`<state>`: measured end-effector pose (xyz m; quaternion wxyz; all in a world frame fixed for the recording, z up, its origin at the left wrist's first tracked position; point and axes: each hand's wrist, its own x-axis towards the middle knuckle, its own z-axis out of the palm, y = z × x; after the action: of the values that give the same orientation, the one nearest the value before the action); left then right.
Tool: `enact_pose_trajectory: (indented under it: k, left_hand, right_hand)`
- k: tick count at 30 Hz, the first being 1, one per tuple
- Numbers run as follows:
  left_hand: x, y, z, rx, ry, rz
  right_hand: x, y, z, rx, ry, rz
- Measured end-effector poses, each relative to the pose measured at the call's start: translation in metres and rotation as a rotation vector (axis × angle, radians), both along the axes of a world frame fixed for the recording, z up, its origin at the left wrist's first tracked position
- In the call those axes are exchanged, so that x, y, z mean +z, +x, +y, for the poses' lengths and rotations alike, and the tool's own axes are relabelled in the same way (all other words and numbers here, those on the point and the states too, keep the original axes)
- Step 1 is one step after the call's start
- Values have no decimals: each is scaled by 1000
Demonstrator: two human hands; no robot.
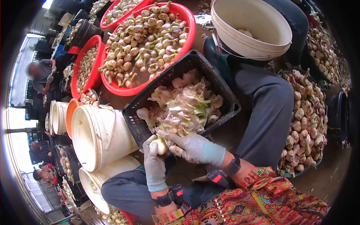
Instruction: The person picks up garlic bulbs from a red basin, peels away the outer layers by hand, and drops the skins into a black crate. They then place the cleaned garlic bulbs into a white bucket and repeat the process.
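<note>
The gloved left hand [154, 162] is closed around a pale garlic bulb [161, 145], and the gloved right hand [189, 147] pinches it from the other side, just over the near rim of a black crate [225, 98] full of garlic peelings [183, 107]; white buckets [95, 137] stand just left.

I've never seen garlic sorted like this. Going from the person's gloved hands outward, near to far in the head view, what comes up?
Left hand holding a peeled garlic bulb, with the right hand beside it → black crate of garlic skins → big red basin of garlic bulbs → second red basin at the top edge.
</note>
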<state>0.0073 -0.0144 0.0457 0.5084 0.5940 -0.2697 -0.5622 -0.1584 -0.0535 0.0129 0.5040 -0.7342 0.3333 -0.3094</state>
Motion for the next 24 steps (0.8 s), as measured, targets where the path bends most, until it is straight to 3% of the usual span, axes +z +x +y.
enact_pose_trajectory:
  k: [2,5,6,9,17,19,20,21,23,24]
  left_hand:
    - [1,-5,10,93,0,-137]
    - [7,-5,13,21,76,-326]
    - [6,-11,11,51,107,-387]
    - [-4,-14,8,98,226,-367]
    - [-21,1,12,65,260,-306]
    - [-22,3,14,41,197,-370]
    - [-21,4,14,44,197,-366]
    - [-21,4,14,6,150,-383]
    - [-23,8,16,-29,100,-397]
    - [-28,12,18,-44,171,-340]
  right_hand:
    - [3,0,2,46,5,139]
    - [-4,6,9,103,-89,183]
    - [7,3,8,163,-11,287]
    - [-10,8,10,135,15,280]
    - [-20,20,11,189,153,330]
    - [-26,23,14,98,229,123]
    - [-38,29,18,13,284,-112]
    - [-36,27,14,16,281,-106]
    - [-28,18,2,208,745,-42]
    - [-17,11,-1,159,526,93]
